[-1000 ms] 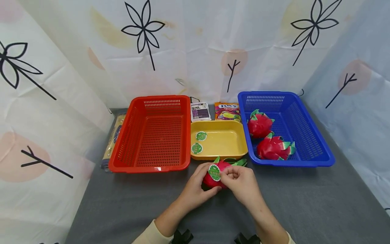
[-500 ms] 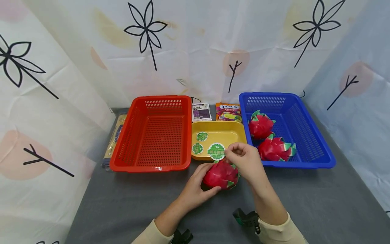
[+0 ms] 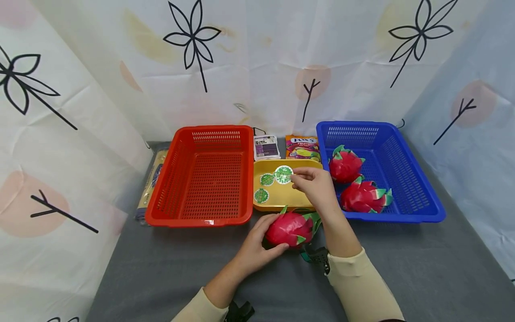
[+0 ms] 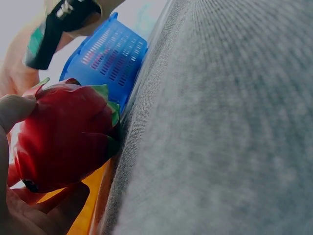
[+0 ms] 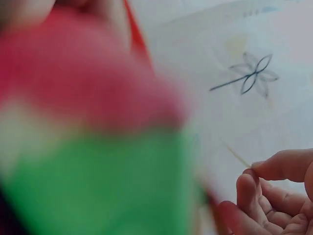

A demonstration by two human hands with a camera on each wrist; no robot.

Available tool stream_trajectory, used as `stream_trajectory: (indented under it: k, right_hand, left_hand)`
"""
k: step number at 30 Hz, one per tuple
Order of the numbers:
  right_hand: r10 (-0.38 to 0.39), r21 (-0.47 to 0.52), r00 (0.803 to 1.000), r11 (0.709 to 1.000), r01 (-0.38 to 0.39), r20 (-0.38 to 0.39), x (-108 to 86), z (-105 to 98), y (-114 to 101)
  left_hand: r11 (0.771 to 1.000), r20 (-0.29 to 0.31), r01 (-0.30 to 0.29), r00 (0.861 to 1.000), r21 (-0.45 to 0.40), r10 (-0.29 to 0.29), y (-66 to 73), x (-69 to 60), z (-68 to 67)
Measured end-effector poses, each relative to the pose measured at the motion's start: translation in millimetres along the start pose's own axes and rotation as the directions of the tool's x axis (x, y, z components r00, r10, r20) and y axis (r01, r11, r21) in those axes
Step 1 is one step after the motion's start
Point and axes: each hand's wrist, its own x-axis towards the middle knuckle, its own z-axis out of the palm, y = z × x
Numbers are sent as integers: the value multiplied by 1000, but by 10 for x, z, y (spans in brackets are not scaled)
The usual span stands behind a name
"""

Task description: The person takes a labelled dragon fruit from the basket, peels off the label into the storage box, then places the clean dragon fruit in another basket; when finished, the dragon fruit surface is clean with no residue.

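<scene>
My left hand [image 3: 257,243] grips a red dragon fruit [image 3: 287,229] from its left side, in front of the yellow tray [image 3: 287,202]. In the left wrist view the thumb lies on the dragon fruit [image 4: 63,132] and the other fingers curl round its far side. Above the tray, my right hand [image 3: 315,185] pinches a round green-and-white sticker [image 3: 283,174] by its edge. The right wrist view shows the sticker [image 5: 237,155] edge-on between thumb and index finger. Two more stickers [image 3: 261,195] lie inside the tray, at its left.
A red basket [image 3: 199,222] stands left of the tray. On the right, a blue basket [image 3: 406,179] contains two dragon fruits [image 3: 364,195]. Behind the tray are a candy bag [image 3: 301,147] and a white-and-purple pack [image 3: 266,147]. A long package [image 3: 150,185] lies beside the red basket.
The right hand has peeled the sticker off the dragon fruit and carried it up and away, over the yellow tray. The left hand still holds the fruit in nearly the same place.
</scene>
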Motion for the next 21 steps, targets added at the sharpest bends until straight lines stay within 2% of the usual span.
stream_trajectory:
  k: [5, 10, 16, 21]
  right_hand:
    - [81, -89, 997, 993, -81, -5, 192, 58, 159]
    - [148, -195, 989, 971, -140, 25, 297, 90, 281]
    - [191, -338, 981, 926, -165, 44, 349, 117, 404]
    - [185, -376, 981, 915, -147, 66, 354, 129, 463]
  left_hand:
    - [1000, -7, 26, 1000, -12, -26, -1, -1, -7]
    - [998, -24, 52, 998, -27, -52, -15, 7, -17]
    - [998, -29, 54, 998, -28, -55, -30, 14, -21]
    - [998, -31, 55, 998, -24, -56, -44, 14, -20]
